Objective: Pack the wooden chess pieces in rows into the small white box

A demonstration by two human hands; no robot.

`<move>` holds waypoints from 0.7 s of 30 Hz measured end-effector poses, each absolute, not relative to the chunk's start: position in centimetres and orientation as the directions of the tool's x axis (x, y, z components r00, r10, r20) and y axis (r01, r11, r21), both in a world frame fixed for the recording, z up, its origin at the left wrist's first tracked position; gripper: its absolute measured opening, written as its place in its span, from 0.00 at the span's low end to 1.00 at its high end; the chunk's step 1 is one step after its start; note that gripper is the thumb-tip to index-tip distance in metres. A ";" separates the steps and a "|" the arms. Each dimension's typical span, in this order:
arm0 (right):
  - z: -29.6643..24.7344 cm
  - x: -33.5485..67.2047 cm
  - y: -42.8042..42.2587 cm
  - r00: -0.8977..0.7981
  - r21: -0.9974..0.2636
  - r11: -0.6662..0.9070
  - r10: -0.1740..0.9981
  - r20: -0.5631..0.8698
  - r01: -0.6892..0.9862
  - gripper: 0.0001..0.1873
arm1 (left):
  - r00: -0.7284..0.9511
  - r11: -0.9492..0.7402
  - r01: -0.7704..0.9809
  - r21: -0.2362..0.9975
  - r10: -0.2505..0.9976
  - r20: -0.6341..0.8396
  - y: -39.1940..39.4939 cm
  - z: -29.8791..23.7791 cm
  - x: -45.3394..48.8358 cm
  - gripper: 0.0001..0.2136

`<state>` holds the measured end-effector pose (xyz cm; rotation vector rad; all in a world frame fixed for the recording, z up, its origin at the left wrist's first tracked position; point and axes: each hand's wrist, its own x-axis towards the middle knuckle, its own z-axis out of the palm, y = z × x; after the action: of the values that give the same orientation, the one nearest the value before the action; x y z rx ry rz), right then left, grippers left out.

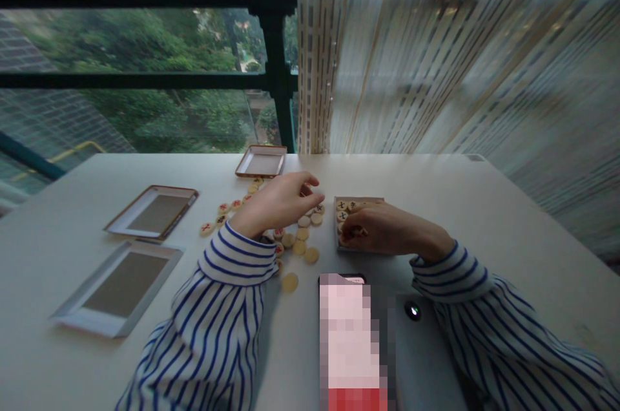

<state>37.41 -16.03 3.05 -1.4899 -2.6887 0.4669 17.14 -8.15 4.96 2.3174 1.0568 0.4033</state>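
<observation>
Round wooden Chinese chess pieces (pixel 312 254) lie loose in the middle of the white table, some showing red or black characters and others blank. Over their right part, my left hand (pixel 283 200) hovers with thumb and forefinger apart. No piece shows between those fingers. An open shallow box (pixel 336 223) to the right holds several pieces laid side by side, black characters up. My right hand (pixel 387 227) reaches over this box, fingers curled down at its left side. Whatever sits in its fingertips is hidden, and the hand covers most of the box.
A small box lid (pixel 261 162) lies at the table's far edge. Two shallow open trays, one brown-rimmed (pixel 152 212) and one white (pixel 116 288), lie at left. Nearest me are a phone (pixel 351 340) and a grey flat device (pixel 426 359). A string curtain (pixel 387 62) hangs behind.
</observation>
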 end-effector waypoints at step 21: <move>4.5 34.8 -17.1 -0.482 -0.099 0.504 0.857 0.179 0.858 0.09 | 0.515 -0.575 0.603 0.552 0.810 0.281 -12.3 6.0 14.4 0.12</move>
<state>34.82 -17.10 4.54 -1.4703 -2.5409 -0.0056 14.40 -12.33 5.99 2.3738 1.1669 0.7356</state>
